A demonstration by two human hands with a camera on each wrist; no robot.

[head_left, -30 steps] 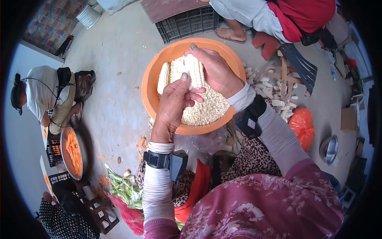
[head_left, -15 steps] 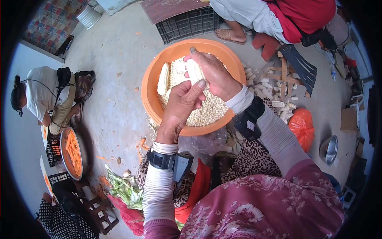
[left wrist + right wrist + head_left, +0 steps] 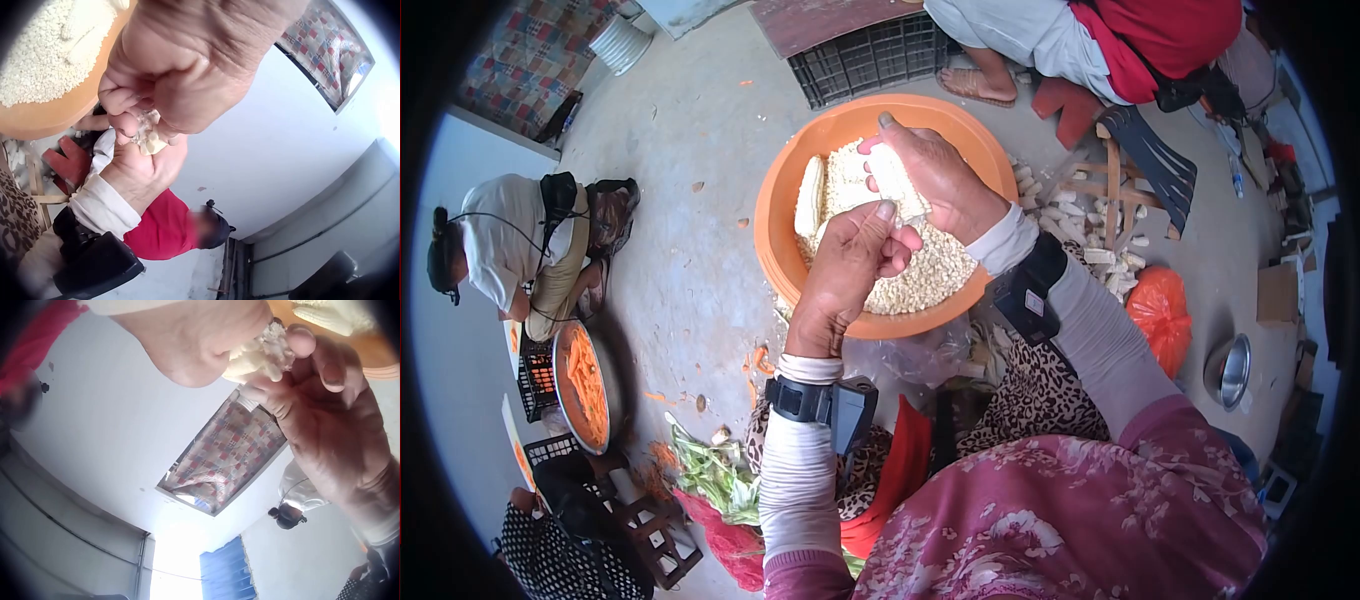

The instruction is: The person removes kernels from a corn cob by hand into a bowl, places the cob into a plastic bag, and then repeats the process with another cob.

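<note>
A pale corn cob (image 3: pixel 892 182) is held over a wide orange basin (image 3: pixel 772 215) of loose kernels (image 3: pixel 930 275). My right hand (image 3: pixel 948 185) grips the cob along its side, fingers wrapped behind it. At the cob's near end, my left hand (image 3: pixel 847 262) pinches with thumb and curled fingers. In the left wrist view the broken cob end (image 3: pixel 150 139) shows between the left thumb and fingers. The right wrist view shows large kernels (image 3: pixel 253 362) around that end, close to the left fingertips. Another cob (image 3: pixel 809 198) lies on the kernels at the basin's left.
Bare cobs (image 3: pixel 1085 225) lie right of the basin, near a small wooden stool (image 3: pixel 1112 195) and an orange plastic bag (image 3: pixel 1158 315). Behind stands a black crate (image 3: pixel 870 62) near a seated person. Husks (image 3: pixel 710 465) lie at front left; a bowl of orange strips (image 3: pixel 585 385) is farther left.
The left thumb has moved from the cob's side down to its near end. The cob has tilted, its near end now farther right. Since half a second ago the hands have barely moved.
</note>
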